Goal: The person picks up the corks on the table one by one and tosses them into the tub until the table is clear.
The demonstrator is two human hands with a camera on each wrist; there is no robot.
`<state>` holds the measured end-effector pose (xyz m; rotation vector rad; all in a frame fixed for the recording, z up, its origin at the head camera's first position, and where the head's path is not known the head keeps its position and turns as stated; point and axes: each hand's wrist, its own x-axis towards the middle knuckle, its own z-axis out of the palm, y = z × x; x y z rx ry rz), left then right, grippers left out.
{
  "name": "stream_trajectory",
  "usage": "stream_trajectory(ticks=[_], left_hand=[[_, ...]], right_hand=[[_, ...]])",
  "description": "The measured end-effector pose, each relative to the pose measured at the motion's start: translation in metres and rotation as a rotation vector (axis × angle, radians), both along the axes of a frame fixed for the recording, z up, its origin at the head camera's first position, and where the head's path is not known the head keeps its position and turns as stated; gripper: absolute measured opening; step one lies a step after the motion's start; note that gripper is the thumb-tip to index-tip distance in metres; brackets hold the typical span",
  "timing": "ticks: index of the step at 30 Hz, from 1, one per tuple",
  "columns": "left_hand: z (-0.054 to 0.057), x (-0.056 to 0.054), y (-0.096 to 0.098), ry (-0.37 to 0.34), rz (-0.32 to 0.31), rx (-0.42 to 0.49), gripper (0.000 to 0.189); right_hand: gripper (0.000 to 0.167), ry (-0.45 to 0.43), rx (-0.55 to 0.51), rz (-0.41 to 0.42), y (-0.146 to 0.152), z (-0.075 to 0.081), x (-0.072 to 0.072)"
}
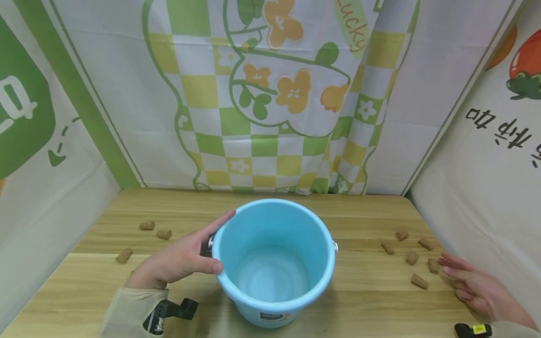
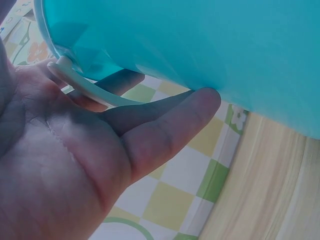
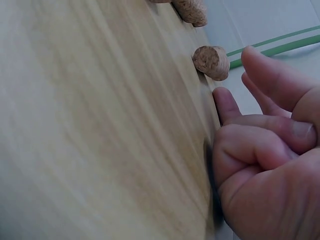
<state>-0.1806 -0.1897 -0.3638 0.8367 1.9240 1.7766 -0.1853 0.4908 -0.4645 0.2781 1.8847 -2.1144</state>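
Note:
A light-blue bucket [image 1: 270, 225] stands upright on the wooden table, with nothing visible inside. My left hand [image 1: 181, 258] holds its left side, thumb over the rim and fingers along the outer wall. In the left wrist view, fingertips touch the bucket's wall [image 2: 200, 45] beside its pale handle [image 2: 90, 90]. At the table's right side, my right hand [image 1: 479, 288] is just beside a brown cork [image 1: 433, 265]. In the right wrist view, thumb and forefinger reach apart toward the cork [image 3: 212, 62], the other fingers partly bent, and nothing is held.
Several more corks lie scattered near the right hand, one of them a cork [image 1: 419, 281] closer to the front. Three lie at the left, including a cork [image 1: 124, 256] beyond the left wrist. Printed fabric [image 1: 270, 145] walls off the table's back and both sides.

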Motion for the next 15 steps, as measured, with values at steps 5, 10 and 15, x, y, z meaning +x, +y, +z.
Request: stream_trajectory(ticks=[5, 10, 15], left_hand=[[0.0, 0.0, -0.001, 0.002, 0.001, -0.003, 0.102], [0.001, -0.001, 0.0, 0.003, -0.001, -0.002, 0.102], [0.001, -0.001, 0.0, 0.0, -0.009, 0.008, 0.103]], right_hand=[[0.084, -0.072, 0.186, 0.01, -0.006, 0.006, -0.003], [0.079, -0.069, 0.193, 0.022, -0.011, 0.008, -0.003], [0.04, -0.014, 0.178, 0.033, -0.014, 0.006, -0.005]])
